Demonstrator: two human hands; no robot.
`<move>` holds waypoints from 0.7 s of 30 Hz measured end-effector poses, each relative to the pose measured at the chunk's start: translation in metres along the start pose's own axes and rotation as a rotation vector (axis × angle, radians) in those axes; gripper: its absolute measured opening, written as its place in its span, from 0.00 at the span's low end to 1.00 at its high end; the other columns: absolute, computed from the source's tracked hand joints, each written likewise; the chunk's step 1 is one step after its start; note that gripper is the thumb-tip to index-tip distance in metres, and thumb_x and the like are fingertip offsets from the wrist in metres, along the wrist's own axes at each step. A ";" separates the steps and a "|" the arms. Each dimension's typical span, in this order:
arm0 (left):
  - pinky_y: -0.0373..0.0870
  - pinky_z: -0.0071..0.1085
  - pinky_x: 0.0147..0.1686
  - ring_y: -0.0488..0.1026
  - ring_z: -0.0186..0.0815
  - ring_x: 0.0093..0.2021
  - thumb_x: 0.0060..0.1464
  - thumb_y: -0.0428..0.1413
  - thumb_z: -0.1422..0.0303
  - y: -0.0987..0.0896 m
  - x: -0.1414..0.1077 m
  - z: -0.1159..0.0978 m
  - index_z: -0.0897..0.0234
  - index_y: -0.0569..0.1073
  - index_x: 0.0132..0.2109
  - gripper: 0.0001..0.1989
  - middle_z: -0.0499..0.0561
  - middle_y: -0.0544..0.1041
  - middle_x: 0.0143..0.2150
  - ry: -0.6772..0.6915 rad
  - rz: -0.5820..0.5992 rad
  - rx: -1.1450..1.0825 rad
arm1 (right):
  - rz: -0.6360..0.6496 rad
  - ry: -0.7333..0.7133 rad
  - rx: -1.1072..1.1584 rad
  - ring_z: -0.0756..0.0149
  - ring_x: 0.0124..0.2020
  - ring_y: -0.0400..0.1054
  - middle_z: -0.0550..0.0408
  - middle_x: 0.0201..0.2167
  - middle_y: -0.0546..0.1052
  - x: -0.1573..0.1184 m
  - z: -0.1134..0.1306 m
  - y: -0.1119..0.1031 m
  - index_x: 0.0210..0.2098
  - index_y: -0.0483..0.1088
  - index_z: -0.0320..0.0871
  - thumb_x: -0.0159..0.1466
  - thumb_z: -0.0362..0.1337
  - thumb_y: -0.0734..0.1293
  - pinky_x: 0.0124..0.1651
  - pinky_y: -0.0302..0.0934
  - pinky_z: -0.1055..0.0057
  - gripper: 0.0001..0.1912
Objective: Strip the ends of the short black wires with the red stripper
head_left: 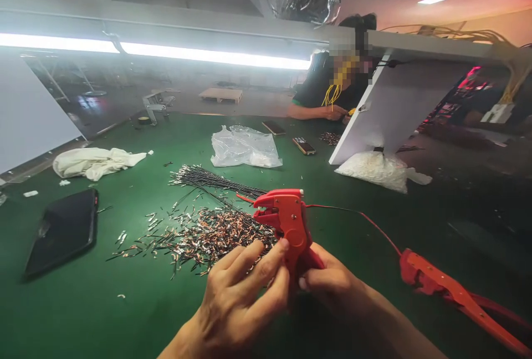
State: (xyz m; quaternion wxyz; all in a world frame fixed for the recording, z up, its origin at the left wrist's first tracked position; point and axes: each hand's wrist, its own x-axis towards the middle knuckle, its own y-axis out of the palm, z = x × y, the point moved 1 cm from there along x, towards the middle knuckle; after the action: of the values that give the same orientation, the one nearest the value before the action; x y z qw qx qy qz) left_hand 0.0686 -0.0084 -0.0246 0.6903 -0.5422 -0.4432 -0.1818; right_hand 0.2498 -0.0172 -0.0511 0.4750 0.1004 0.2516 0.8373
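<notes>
A red wire stripper (pixel 286 215) stands upright above the green table, its jaws facing left. My right hand (pixel 332 281) is closed round its handle from the right. On the near left side, my left hand (pixel 249 292) has its curled fingers pressed against the lower body and handle. A short red piece (pixel 245 198) sticks out left beside the jaws; I cannot tell whether they grip it. Beyond the tool lies a bundle of black wires (pixel 216 179) with bare tips. A heap of short wire offcuts (pixel 224 234), black and copper-coloured, spreads behind my left hand.
A second red wire stripper (pixel 453 287) lies right, with a thin dark-and-red wire (pixel 344 208) between the tools. A phone (pixel 62 231), white cloth (pixel 97 162), clear plastic bag (pixel 245 147) and tied white bag (pixel 374 170) surround the work. A person (pixel 324 87) handles yellow wires across the table.
</notes>
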 end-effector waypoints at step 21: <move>0.61 0.30 0.34 0.64 0.30 0.27 0.53 0.58 0.83 -0.015 0.012 0.015 0.67 0.73 0.40 0.10 0.44 0.70 0.24 -0.356 -0.320 0.101 | 0.071 0.054 0.128 0.66 0.22 0.69 0.48 0.24 0.77 -0.001 -0.006 0.002 0.36 0.75 0.31 0.46 0.31 0.63 0.27 0.61 0.73 0.17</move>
State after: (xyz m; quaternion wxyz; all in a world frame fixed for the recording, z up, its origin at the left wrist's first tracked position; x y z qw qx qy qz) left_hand 0.0580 0.0027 -0.0064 0.5897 -0.4535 -0.6467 -0.1680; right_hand 0.2465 -0.0209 -0.0549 0.4306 0.1167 0.3134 0.8383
